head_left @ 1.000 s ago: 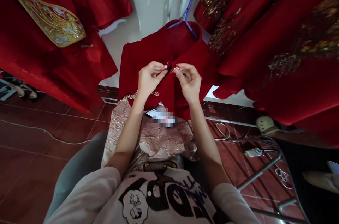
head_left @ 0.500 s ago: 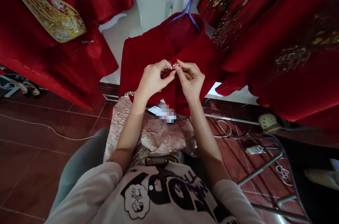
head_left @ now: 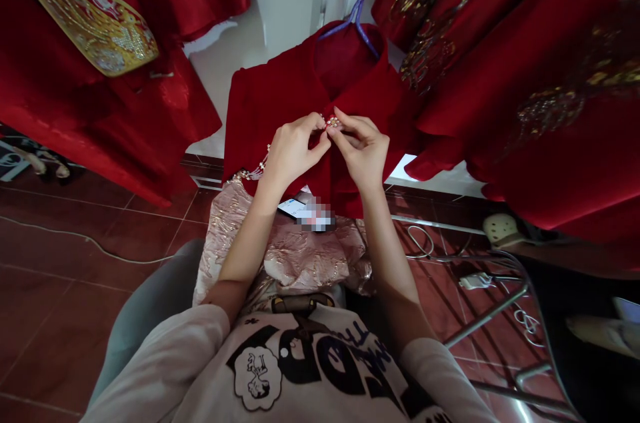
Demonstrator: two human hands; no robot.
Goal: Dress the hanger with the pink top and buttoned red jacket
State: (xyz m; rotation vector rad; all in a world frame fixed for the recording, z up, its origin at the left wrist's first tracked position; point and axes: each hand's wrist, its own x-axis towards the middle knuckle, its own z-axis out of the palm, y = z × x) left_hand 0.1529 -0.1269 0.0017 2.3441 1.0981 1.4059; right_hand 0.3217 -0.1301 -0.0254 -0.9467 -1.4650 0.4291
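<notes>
A red velvet jacket (head_left: 280, 100) hangs in front of me on a purple hanger (head_left: 361, 6). My left hand (head_left: 291, 151) and my right hand (head_left: 361, 148) meet just below its collar. Both pinch a small beaded clasp (head_left: 332, 122) on the jacket's front edges, fingertips touching. A string of pearl beads (head_left: 255, 170) dangles from the jacket beside my left wrist.
A pink brocade cloth (head_left: 300, 256) and a phone (head_left: 305, 213) lie on my lap. Red embroidered garments hang at the left (head_left: 100, 43) and right (head_left: 525, 63). A metal chair frame (head_left: 500, 310), cables and a white plug (head_left: 475, 280) sit on the red tiled floor.
My hands moved together from slightly apart and now pinch the clasp at one spot. The view tilted down a little. The bead string swung out by my left wrist.
</notes>
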